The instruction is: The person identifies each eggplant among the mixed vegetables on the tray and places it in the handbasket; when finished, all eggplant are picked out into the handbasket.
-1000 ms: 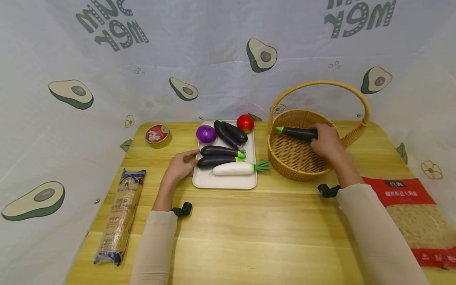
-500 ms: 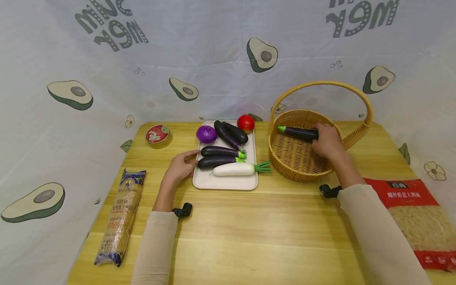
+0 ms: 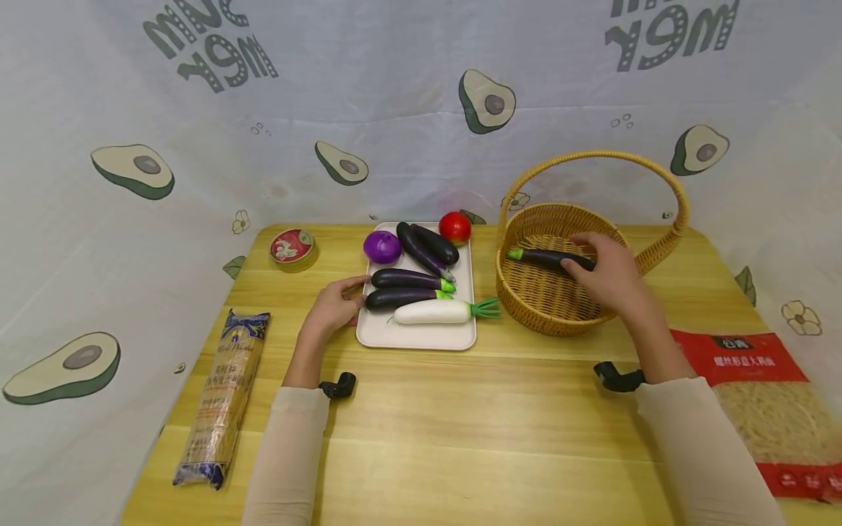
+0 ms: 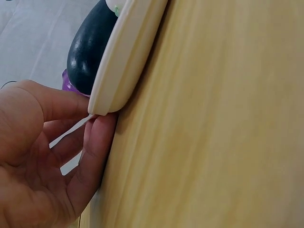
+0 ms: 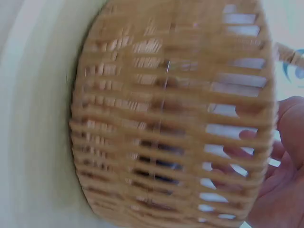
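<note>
My left hand [image 3: 331, 308] is at the left edge of a white tray [image 3: 416, 337]. In the left wrist view, its thumb and fingers pinch the tray's rim [image 4: 127, 57]. Two eggplants with green caps [image 3: 403, 279] lie beside that hand, above a white radish [image 3: 430, 313]. An eggplant [image 3: 542, 258] rests inside the wicker basket [image 3: 555, 326] on the right. Over its right end is my right hand [image 3: 610, 272], thumb and fingers spread apart. Through the weave in the right wrist view, the dark eggplant [image 5: 159, 161] shows lower than the fingers.
Also on the tray are a purple onion [image 3: 382, 248], two more dark eggplants [image 3: 421, 248] and a tomato [image 3: 454, 228]. A round tin [image 3: 292, 250] and a noodle pack [image 3: 224, 402] lie left. A red pasta bag [image 3: 756, 409] lies right. The basket's tall handle [image 3: 595, 154] arches over it.
My right hand has let go of the eggplant and risen slightly, its fingers spreading. The eggplant has settled lower in the basket. My left hand stays at the tray.
</note>
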